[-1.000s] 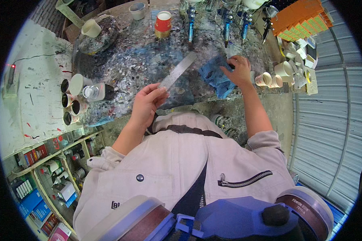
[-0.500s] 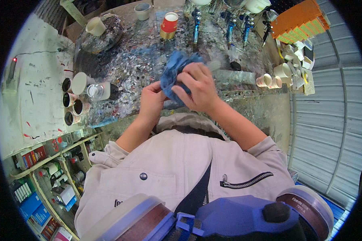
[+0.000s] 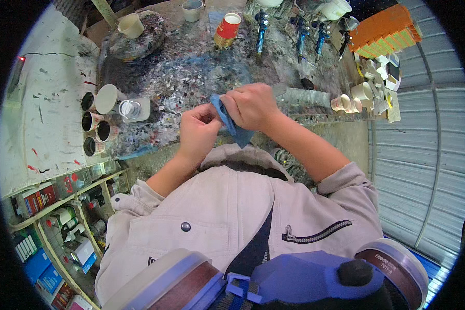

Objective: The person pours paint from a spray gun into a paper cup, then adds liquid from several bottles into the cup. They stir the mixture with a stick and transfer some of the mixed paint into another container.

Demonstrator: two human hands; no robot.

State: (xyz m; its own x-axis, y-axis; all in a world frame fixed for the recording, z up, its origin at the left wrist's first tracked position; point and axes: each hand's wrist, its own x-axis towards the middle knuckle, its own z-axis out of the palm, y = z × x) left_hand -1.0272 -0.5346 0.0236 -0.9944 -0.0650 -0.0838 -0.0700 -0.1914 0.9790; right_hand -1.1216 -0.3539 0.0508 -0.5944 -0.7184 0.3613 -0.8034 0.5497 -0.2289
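A crumpled blue cloth [image 3: 237, 132] is gripped by my right hand [image 3: 254, 107], whose fingers fold over its top while a loose corner hangs toward my jacket. Against the cloth's left side, my left hand [image 3: 197, 130] is closed, with curled fingers and the thumb drawn in. What those left fingers pinch is hidden. Both hands meet above the near edge of the paint-spattered table [image 3: 175, 82].
A red and gold paper cup [image 3: 227, 30] and blue-handled spray guns [image 3: 262, 33] stand at the back. Left are a clear bottle [image 3: 135, 110] and dark-filled cups [image 3: 91, 121]. Paper cups [image 3: 341, 103] lie right, below an orange box [image 3: 385, 31]. Shelves [image 3: 62, 206] sit lower left.
The cloth has gone from a wide bunch above my hands to a narrow fold under my right hand. That hand has turned over, knuckles up. The view has shifted slightly.
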